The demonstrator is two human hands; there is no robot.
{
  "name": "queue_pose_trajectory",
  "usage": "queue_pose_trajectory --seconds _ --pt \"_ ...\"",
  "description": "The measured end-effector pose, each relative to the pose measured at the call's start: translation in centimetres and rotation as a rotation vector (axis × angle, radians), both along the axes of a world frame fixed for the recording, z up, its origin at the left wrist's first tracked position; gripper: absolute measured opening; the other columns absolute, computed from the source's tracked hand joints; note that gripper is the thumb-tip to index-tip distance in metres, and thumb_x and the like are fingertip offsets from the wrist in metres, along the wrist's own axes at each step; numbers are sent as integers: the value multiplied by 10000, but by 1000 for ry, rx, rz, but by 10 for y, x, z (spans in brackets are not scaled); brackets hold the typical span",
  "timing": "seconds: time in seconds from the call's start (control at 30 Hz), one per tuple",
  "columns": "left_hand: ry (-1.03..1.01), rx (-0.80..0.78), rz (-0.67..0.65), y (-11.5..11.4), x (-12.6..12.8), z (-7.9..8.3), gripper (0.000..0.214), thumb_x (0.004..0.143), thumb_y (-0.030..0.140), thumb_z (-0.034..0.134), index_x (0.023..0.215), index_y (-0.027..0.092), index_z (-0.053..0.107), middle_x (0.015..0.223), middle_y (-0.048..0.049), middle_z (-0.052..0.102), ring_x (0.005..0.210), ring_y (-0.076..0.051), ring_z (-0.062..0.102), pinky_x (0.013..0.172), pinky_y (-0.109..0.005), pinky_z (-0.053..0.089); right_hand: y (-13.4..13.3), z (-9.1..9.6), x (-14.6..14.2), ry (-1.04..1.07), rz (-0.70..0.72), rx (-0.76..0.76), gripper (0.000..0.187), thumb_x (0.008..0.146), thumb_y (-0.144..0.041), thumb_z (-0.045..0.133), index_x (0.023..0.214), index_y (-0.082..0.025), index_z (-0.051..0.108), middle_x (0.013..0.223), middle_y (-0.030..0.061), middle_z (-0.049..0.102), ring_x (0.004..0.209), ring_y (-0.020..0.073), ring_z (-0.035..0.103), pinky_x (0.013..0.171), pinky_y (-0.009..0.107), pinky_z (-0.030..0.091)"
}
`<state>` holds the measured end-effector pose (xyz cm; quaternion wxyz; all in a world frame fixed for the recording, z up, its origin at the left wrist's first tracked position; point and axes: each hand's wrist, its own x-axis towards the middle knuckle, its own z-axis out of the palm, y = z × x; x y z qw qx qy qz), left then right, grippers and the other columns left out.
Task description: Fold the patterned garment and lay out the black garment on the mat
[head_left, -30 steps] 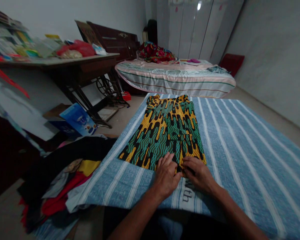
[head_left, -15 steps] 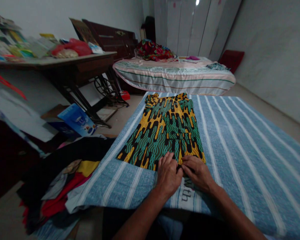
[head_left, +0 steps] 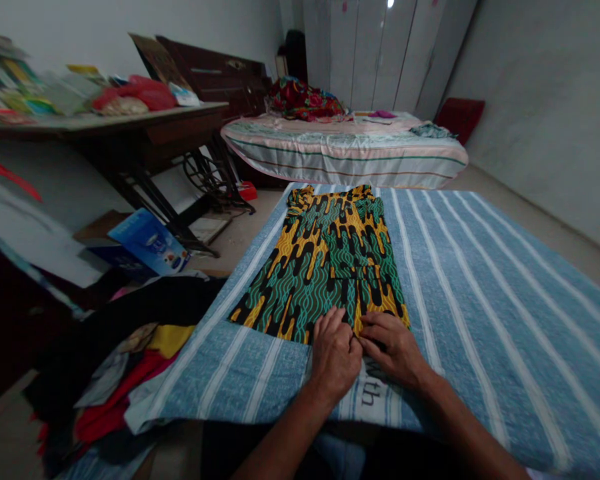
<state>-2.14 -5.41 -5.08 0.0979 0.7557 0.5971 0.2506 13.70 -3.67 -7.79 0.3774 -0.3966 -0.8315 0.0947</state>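
Observation:
A dress [head_left: 305, 267] with a wavy green, black and yellow print lies flat on the blue-striped bedspread [head_left: 455, 300], its hem towards me. At the middle of that hem my left hand [head_left: 336, 353] has its outer fingers stretched over the cloth, while its index finger and thumb close at the edge. Right beside it, my right hand [head_left: 393, 347] pinches the hem with curved fingers and thumb. The thumbs nearly meet. Part of the hem is hidden beneath both hands.
A heap of clothes [head_left: 155, 353] lies at the left of the bed. Behind it are a blue box [head_left: 147, 240] and a sewing-machine table [head_left: 145, 120] loaded with bags. Another bed [head_left: 350, 150] stands at the far end.
Both hands stay at the hem with only slight finger movement; the right fingers lift a little. The whole view has shifted slightly, and the dress lies much as before.

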Motion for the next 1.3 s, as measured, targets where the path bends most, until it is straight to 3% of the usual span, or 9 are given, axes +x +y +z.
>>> queue_pose_trajectory --seconds 0.2,0.43,0.83,1.3 --pt "-21 114 -56 -1 -6 -7 141 735 54 511 660 158 569 1199 -173 618 1203 -320 504 999 -527 417 0 0 1 -29 26 -1 132 819 -264 603 915 -197 663 1081 108 651 1044 238 588 880 407 477" --pt "-128 195 -82 0 -9 -14 167 719 44 488 629 179 529 1150 -127 649 1180 -283 524 981 -499 451 -2 1 0 -53 19 22 160 802 -261 598 936 -186 645 1097 122 641 1053 249 576 880 423 465" --pt "-260 98 -51 9 -8 -6 205 669 14 498 559 187 508 1090 -114 682 1139 -248 569 991 -459 458 -3 4 -6 -91 11 83 141 818 -203 549 942 -178 611 1062 128 639 1048 251 569 876 427 477" --pt "-217 74 -66 11 -10 -4 201 663 16 490 563 190 510 1073 -108 687 1132 -247 576 993 -450 458 -2 -1 -8 -133 19 115 160 846 -139 486 921 -171 623 1050 116 644 1054 252 558 883 428 481"
